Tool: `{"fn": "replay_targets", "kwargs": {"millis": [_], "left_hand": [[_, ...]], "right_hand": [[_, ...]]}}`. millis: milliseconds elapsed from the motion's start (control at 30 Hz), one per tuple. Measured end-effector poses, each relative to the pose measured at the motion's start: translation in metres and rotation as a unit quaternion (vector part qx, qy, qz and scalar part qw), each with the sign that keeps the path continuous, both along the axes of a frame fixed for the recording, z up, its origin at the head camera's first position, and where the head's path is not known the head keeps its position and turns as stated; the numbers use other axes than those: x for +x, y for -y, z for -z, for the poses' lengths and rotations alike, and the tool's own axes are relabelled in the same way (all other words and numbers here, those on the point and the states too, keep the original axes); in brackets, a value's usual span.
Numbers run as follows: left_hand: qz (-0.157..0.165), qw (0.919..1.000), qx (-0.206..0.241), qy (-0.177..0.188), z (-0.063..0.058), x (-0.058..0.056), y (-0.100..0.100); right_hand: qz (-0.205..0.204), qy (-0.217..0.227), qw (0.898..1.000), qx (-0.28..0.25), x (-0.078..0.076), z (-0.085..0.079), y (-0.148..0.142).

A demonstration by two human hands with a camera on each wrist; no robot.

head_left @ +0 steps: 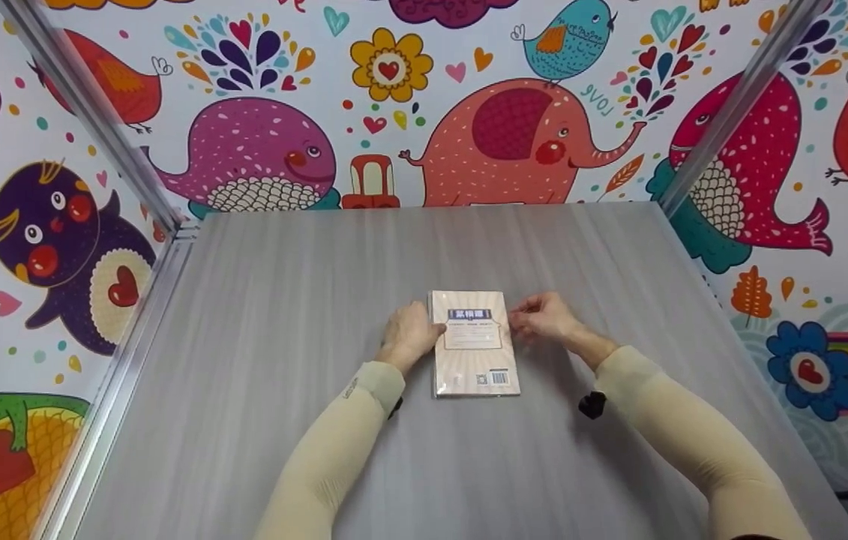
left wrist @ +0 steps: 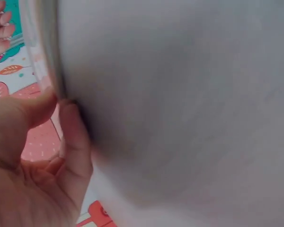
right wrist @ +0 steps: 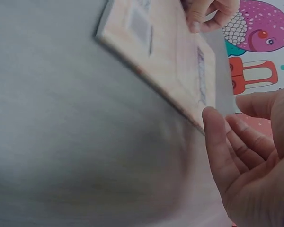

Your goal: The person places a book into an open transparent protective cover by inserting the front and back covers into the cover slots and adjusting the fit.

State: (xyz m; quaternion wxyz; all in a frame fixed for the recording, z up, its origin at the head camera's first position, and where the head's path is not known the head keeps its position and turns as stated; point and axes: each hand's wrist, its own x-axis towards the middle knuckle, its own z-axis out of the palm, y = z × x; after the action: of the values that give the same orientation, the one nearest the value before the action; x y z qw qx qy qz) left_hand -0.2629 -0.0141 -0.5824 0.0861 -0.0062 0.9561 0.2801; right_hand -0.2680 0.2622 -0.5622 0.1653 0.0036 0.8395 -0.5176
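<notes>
A thin book with a pale cream cover lies upright to the head view in the middle of the table. Its cover has a blue title banner, a framed text block and a barcode at the near right corner. My left hand pinches the book's left edge, thumb on the cover. The left wrist view shows that edge held between thumb and finger. Beside the opposite edge is my right hand, its fingertips close to the book. In the right wrist view, thumb and fingers of the right hand stand apart, with nothing between them.
The grey wood-grain table extends around the book. Metal frame posts rise at both back corners. Behind them stand walls printed with cartoon animals, including a pink elephant. Pale sleeves cover both forearms.
</notes>
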Motion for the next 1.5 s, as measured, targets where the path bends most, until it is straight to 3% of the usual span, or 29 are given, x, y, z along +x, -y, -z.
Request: {"fn": "replay_targets", "kwargs": {"millis": [100,233,467,600,667,700,833,900,933,1033,1133,1333,1500], "left_hand": [[-0.009,0.9996,-0.023,-0.014,-0.003,0.001,-0.005],[0.005,0.9957,-0.071,-0.059,-0.008,0.005,-0.014],[0.068,0.9788,-0.138,-0.135,-0.011,0.018,-0.037],[0.105,0.9686,-0.169,-0.150,-0.012,0.030,-0.046],[0.115,0.9659,-0.177,-0.150,-0.013,0.037,-0.049],[0.114,0.9640,-0.180,-0.159,-0.006,0.037,-0.051],[0.113,0.9702,-0.171,-0.129,0.001,0.043,-0.056],[0.112,0.9730,-0.168,-0.111,0.003,0.045,-0.058],[0.114,0.9751,-0.166,-0.092,-0.002,0.048,-0.059],[0.118,0.9750,-0.170,-0.080,-0.005,0.050,-0.062],[0.116,0.9753,-0.171,-0.078,-0.002,0.049,-0.064],[0.109,0.9818,-0.146,-0.054,-0.003,0.048,-0.063],[0.097,0.9908,-0.090,-0.030,-0.012,0.043,-0.063]], "right_hand": [[0.009,0.008,1.000,0.024,-0.001,0.001,0.000],[0.017,-0.015,0.995,0.101,-0.003,0.003,0.000],[0.011,-0.088,0.967,0.240,-0.006,0.006,0.008],[0.000,-0.095,0.960,0.262,-0.011,0.010,0.012],[-0.003,-0.098,0.960,0.263,-0.019,0.024,0.011],[-0.007,-0.096,0.960,0.262,-0.022,0.029,0.010],[-0.013,-0.105,0.958,0.265,-0.031,0.047,0.011],[-0.013,-0.090,0.962,0.256,-0.025,0.036,0.018],[-0.006,-0.084,0.965,0.249,-0.023,0.031,0.021],[0.020,-0.032,0.976,0.216,-0.013,0.008,0.032],[0.057,0.019,0.985,0.159,-0.012,-0.001,0.036],[0.091,0.085,0.992,0.004,-0.017,0.009,0.027],[0.088,0.096,0.991,-0.043,-0.021,0.012,0.023]]}}
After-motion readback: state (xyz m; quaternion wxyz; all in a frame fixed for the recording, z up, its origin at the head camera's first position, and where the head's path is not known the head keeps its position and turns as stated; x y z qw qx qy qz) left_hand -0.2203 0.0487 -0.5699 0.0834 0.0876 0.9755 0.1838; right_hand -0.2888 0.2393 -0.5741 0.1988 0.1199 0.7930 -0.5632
